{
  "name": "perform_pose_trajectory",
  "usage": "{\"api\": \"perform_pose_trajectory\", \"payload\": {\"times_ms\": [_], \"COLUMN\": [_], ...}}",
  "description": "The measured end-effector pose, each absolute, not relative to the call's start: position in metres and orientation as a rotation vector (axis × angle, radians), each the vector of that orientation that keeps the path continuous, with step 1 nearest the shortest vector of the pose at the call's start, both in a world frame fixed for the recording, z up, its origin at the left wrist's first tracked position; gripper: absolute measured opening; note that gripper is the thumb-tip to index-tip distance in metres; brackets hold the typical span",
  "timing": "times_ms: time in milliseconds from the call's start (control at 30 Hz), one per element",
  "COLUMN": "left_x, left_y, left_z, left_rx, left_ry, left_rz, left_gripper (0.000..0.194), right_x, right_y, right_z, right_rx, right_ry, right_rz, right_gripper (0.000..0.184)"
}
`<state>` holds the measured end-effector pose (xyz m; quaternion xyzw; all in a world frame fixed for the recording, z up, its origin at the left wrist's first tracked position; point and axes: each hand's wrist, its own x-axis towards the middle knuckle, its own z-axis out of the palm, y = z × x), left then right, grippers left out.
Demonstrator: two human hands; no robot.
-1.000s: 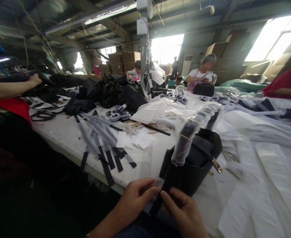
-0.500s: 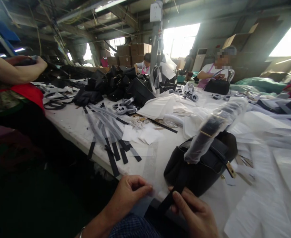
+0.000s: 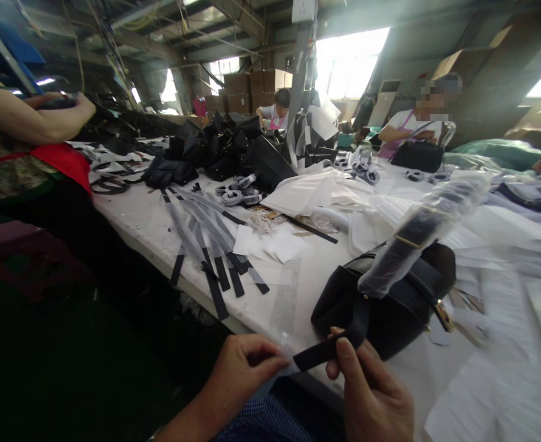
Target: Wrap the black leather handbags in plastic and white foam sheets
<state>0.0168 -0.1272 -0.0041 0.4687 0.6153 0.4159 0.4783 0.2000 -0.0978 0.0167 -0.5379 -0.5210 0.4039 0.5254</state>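
Observation:
A black handbag [image 3: 390,307] rests on the table in front of me, its handle bundled in clear plastic wrap [image 3: 411,242]. From the bag's near side a black strap [image 3: 319,355] runs down, and my right hand [image 3: 371,380] pinches it between thumb and fingers. The strap's free end points left, towards my left hand [image 3: 252,368]. My left hand is closed in a pinch on a thin translucent plastic sleeve [image 3: 288,363], which touches or nearly touches the strap end; whether it goes around the end I cannot tell.
Black straps [image 3: 215,288], partly in clear plastic, lie left of the bag beside white paper pieces [image 3: 270,242]. Black bags [image 3: 233,147] are heaped further back. White foam sheets [image 3: 473,294] cover the right side. Co-workers stand left [image 3: 21,129] and across the table [image 3: 417,129].
My right hand has raised the strap, whose end now shows level beside my left fingers. The left hand has shifted slightly right. The whole view has turned a little left.

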Motion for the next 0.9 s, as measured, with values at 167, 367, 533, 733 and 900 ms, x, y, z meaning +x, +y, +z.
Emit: {"api": "perform_pose_trajectory", "payload": {"times_ms": [167, 367, 533, 733, 900], "left_x": [0.0201, 0.0215, 0.0208, 0.0214, 0.0236], "left_y": [-0.1302, -0.1317, -0.1314, -0.1305, -0.1298], "left_z": [-0.0039, -0.0061, -0.0082, -0.0094, -0.0077], "left_rx": [1.126, 1.125, 1.033, 1.026, 1.027], "left_ry": [1.507, 1.481, 1.443, 1.44, 1.499], "left_rz": [1.026, 1.043, 1.075, 1.075, 1.084], "left_gripper": [0.026, 0.021, 0.021, 0.022, 0.024], "right_x": [0.1976, 0.1996, 0.2015, 0.2014, 0.2007], "right_y": [-0.0988, -0.0998, -0.101, -0.1017, -0.1016], "right_z": [0.018, 0.0155, 0.0151, 0.0157, 0.0154], "right_rx": [-1.3, -1.315, -1.353, -1.346, -1.323], "right_ry": [-1.299, -1.328, -1.313, -1.308, -1.321], "right_rz": [0.889, 0.841, 0.821, 0.855, 0.843], "right_gripper": [0.031, 0.028, 0.032, 0.035, 0.033]}}
